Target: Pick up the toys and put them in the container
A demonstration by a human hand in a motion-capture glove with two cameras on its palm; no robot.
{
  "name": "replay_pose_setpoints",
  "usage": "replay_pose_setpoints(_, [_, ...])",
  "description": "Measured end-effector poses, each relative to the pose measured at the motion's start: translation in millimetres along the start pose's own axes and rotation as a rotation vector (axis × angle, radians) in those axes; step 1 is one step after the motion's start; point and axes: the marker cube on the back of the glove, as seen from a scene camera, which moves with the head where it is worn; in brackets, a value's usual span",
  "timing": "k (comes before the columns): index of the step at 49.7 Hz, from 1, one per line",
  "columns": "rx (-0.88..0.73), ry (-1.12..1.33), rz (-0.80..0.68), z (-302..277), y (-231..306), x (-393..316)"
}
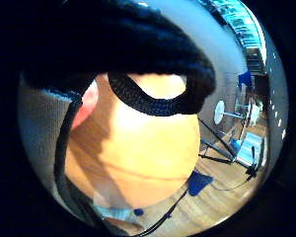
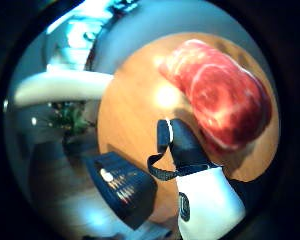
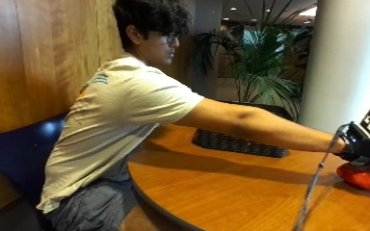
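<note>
You sit at a round wooden table (image 3: 236, 187) against a panelled wall, a potted palm (image 3: 262, 72) and a white pillar (image 3: 345, 62) behind. Your right hand (image 3: 363, 150) rests over the red toy (image 3: 359, 176) at the table's 3 o'clock edge; I cannot tell its finger state. The dark woven container (image 3: 236, 143) sits partly behind your arm.

table (image 3: 236, 192): bare wood between its near edge and the red toy (image 3: 360, 176) | dark woven basket (image 3: 236, 142): on the far side, well apart from the toy | right hand (image 3: 363, 150): just above the toy
</note>
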Motion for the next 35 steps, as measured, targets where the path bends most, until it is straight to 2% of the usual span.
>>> replay_pose_setpoints(9, [-0.043, 0.035, -0.02, 25, -13, -10])
replay_pose_setpoints(18, [0.031, 0.078, -0.112, 37, -1, -15])
replay_pose_setpoints(35, [0.233, -0.008, -0.162, 0, 122, 30])
